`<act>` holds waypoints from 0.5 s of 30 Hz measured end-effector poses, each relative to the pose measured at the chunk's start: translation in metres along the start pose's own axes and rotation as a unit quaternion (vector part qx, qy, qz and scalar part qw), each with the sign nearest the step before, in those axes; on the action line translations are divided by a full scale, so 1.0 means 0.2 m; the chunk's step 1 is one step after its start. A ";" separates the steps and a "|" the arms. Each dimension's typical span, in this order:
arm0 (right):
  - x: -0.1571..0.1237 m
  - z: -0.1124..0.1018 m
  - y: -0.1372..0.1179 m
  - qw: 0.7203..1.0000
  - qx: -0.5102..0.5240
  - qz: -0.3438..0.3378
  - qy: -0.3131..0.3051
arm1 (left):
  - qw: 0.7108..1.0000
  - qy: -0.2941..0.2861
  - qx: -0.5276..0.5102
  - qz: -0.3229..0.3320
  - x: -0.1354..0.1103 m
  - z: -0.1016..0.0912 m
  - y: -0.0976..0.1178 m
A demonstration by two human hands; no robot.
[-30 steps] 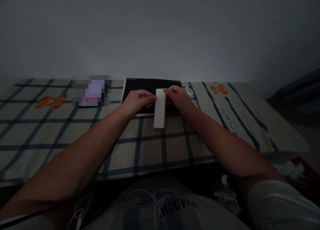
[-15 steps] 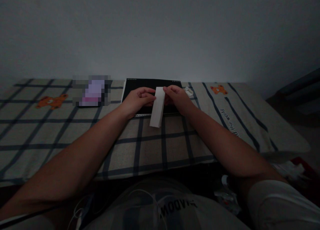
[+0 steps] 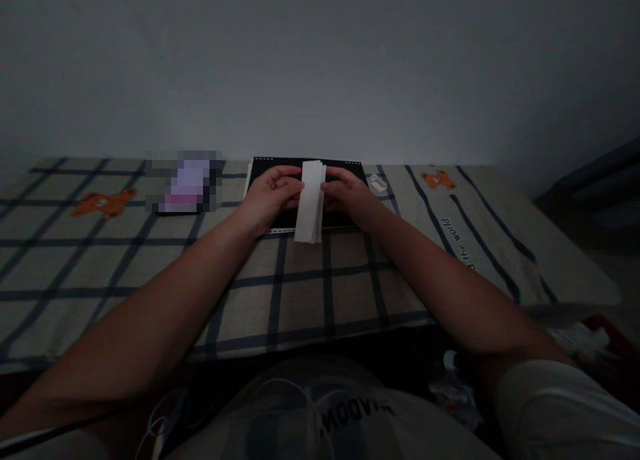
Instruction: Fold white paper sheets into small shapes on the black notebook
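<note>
Between my two hands is a narrow strip of folded white paper, its layers fanned slightly apart along the right side. My left hand pinches its left edge, thumb in front. At the right edge, my right hand grips the layers between thumb and fingers. Both hands are over a black sheet or pad with small white marks along its far edge. The paper's lower end reaches past the near edge of that pad. Some fingertips are hidden behind the paper.
A blurred phone lies to the left on the checked tablecloth. Right of the pad is a small crumpled white scrap. A wall rises behind the table. Below the front edge are a white cable and a white-capped bottle.
The folded paper has moved up and slightly left, and its layers now show spread at the right edge. My right hand's thumb has shifted lower along it.
</note>
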State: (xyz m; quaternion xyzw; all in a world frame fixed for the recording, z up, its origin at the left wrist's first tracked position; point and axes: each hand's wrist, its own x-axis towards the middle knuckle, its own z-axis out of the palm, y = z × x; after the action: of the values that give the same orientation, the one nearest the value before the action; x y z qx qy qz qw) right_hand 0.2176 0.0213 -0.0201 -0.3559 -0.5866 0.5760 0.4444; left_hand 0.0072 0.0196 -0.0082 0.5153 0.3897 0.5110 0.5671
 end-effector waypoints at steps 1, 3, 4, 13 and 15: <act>0.00 0.00 0.00 1.000 -0.003 0.002 0.002 | 1.000 0.000 -0.005 0.004 0.00 0.00 0.00; 0.00 0.00 0.00 1.000 -0.001 0.011 -0.005 | 1.000 -0.008 -0.015 0.010 0.00 0.00 0.00; 0.00 0.00 -0.01 1.000 0.005 0.015 -0.015 | 1.000 -0.013 -0.019 0.010 0.00 0.00 0.00; -0.04 0.04 -0.04 0.995 0.060 0.018 -0.079 | 0.999 -0.034 -0.024 0.009 -0.01 0.01 0.00; -0.04 0.04 -0.05 0.996 0.054 0.020 -0.067 | 0.999 -0.035 -0.018 0.007 -0.02 0.01 0.00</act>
State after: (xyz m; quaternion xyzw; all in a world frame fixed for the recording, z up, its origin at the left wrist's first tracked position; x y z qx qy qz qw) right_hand 0.2135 0.0094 -0.0109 -0.3037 -0.5760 0.6383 0.4105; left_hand 0.0086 0.0157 -0.0077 0.5255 0.3569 0.5030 0.5861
